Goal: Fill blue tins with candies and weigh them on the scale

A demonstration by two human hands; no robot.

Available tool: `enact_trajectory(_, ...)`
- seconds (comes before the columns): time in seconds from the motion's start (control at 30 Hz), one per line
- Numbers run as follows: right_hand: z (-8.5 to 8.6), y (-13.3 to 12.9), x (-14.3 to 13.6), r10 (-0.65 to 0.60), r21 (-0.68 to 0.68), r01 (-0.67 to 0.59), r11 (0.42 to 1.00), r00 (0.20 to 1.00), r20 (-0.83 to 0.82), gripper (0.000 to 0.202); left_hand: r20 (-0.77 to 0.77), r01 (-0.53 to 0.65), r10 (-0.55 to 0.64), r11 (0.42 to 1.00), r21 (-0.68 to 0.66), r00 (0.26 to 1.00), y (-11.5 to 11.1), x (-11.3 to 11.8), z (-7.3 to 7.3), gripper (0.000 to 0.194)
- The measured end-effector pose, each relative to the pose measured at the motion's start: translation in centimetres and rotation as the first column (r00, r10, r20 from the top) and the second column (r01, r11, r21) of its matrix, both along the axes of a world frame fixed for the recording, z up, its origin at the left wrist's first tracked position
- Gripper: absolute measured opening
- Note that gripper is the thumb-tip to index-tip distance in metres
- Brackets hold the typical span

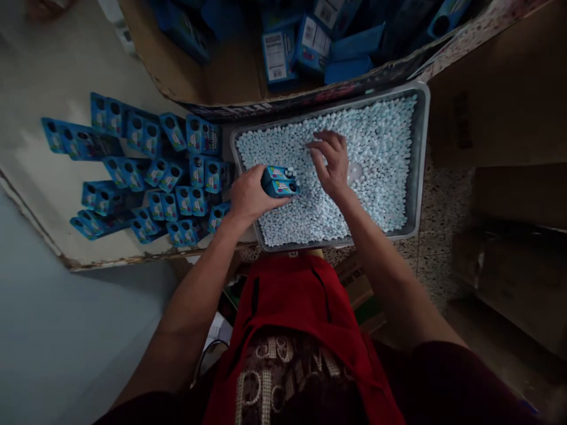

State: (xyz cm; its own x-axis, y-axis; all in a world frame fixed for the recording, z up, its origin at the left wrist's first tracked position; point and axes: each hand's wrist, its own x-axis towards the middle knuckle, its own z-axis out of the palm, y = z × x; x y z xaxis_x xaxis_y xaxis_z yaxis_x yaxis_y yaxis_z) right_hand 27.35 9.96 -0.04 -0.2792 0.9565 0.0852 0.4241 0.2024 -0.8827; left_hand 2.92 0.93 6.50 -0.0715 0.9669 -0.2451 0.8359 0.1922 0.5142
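My left hand [250, 195] is wrapped round two small blue cartons [280, 182], held side by side over the left part of a metal tray [423, 159]. Pale blue-white pellets [376, 130] fill the tray, and a few sit at the round hole of the upper carton. To the right of the cartons, my right hand [331, 159] hovers just above the pellets with its fingers apart and bent. Nothing shows in its fingers. Beside it, a pale translucent round piece [355, 171] lies among the pellets.
Several blue cartons with round holes [168, 171] stand in groups on the white table [39, 195] at left. Behind the tray, a large cardboard box [177, 77] holds more blue cartons [279, 56]. Brown cardboard boxes [500, 100] stand at right, by the speckled floor [443, 195].
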Motion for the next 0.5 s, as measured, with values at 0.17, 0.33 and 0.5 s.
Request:
enact_trajectory(0.17, -4.6, 2.6, -1.1, 0.092, 0.042, -0.124, 0.991, 0.888, 0.45, 0.073, -0.318, -0.067, 0.007, 0.981, -0.18, 0.948, 3.7, -0.1, 2.0, 0.063)
enact_trajectory(0.33, -5.5, -1.2, -2.7, -0.016, 0.055, -0.008, 0.998, 0.908, 0.419, 0.065, -0.367, 0.035, -0.187, 0.923, -0.382, 0.911, 8.8, 3.3, 0.6, 0.057)
enact_trajectory(0.5, -5.1, -3.4, -5.7, -0.276, -0.129, 0.267, 0.955, 0.959, -0.061, 0.067, -0.298, 0.197, -0.315, 0.91, -0.364, 0.901, 9.9, 4.7, -0.8, 0.057)
